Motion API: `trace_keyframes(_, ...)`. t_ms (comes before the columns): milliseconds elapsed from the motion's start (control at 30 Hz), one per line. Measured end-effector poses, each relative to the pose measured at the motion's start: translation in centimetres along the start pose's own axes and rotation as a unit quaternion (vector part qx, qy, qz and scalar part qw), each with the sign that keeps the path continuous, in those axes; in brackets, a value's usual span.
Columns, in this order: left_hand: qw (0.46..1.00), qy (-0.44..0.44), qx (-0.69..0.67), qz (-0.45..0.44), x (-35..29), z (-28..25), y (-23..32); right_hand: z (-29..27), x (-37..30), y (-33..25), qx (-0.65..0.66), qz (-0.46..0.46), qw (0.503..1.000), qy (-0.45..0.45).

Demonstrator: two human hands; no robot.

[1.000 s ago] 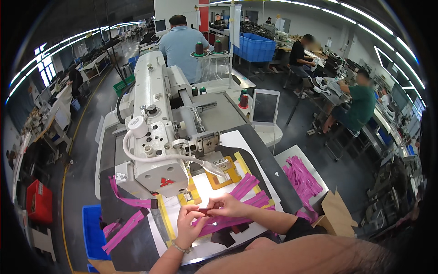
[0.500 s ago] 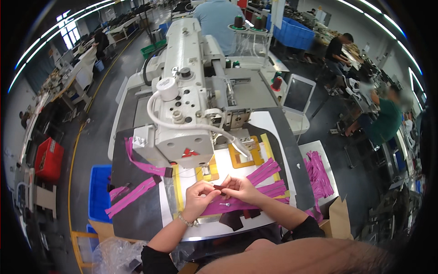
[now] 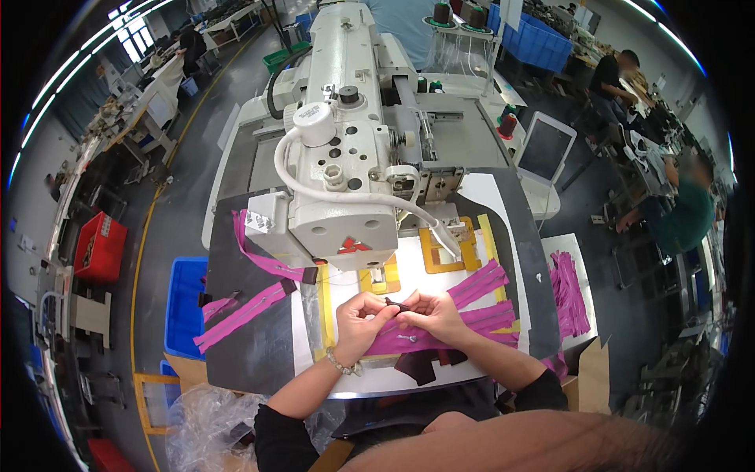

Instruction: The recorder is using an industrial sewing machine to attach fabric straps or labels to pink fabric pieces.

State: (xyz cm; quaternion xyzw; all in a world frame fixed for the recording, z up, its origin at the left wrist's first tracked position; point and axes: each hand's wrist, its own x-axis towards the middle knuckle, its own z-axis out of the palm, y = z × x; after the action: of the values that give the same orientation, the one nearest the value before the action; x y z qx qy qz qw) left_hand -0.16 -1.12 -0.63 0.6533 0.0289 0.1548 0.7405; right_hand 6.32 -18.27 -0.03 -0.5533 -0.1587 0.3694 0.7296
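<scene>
My left hand (image 3: 360, 322) and my right hand (image 3: 437, 316) meet in front of the sewing machine (image 3: 338, 189). Between their fingertips they pinch a small dark fabric piece (image 3: 398, 307), which looks folded; its exact form is too small to tell. Both hands are closed. Under them lies a magenta zipper (image 3: 405, 340) with a metal slider, stretching to the right. Another magenta zipper (image 3: 480, 285) rests just beyond it. Dark fabric scraps (image 3: 417, 366) lie at the table's near edge, below my right hand. Yellow clamp frames (image 3: 381, 278) sit on the white plate behind my hands.
More magenta zippers (image 3: 245, 316) lie on the black tabletop at left. A blue bin (image 3: 182, 307) stands beside the table. At right, a white tray (image 3: 583, 315) bears a zipper pile, near a cardboard box (image 3: 594, 370) and a tablet-like screen (image 3: 544, 148).
The whole view has shifted, so the machine appears farther right and higher. The dark piece, flatter before, now looks bent or folded between my fingers. Both hands keep their grip.
</scene>
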Motion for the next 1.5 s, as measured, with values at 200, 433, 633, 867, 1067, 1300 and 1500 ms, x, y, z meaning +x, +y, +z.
trace_keyframes(200, 1.000, 0.009, 0.000, -0.002, 0.11, 0.05, 0.01, 0.08, 0.03, -0.24, 0.004, -0.001, 1.000, -0.005)
trace_keyframes(433, 1.000, 0.010, 0.011, 0.017, 0.09, 0.21, 0.20, 0.22, 0.03, -0.24, -0.008, -0.011, 1.000, -0.003)
trace_keyframes(633, 0.999, 0.014, 0.024, 0.029, 0.05, 0.20, 0.07, 0.36, 0.03, -0.23, -0.002, -0.011, 1.000, 0.000)
trace_keyframes(867, 0.998, -0.001, 0.033, 0.046, -0.01, -0.04, -0.28, 0.42, 0.02, -0.21, -0.001, -0.016, 1.000, -0.005)
trace_keyframes(1067, 0.996, -0.001, 0.056, 0.065, 0.22, -0.07, -0.35, 0.26, 0.17, 0.17, 0.009, -0.018, 1.000, 0.005)
trace_keyframes(1300, 0.999, 0.004, 0.043, 0.034, 0.28, -0.13, -0.10, 0.31, 0.21, 0.07, 0.021, -0.018, 1.000, 0.006)
trace_keyframes(1500, 1.000, -0.013, 0.012, 0.025, 0.33, -0.11, 0.20, 0.20, 0.23, 0.14, 0.007, -0.015, 1.000, 0.001)
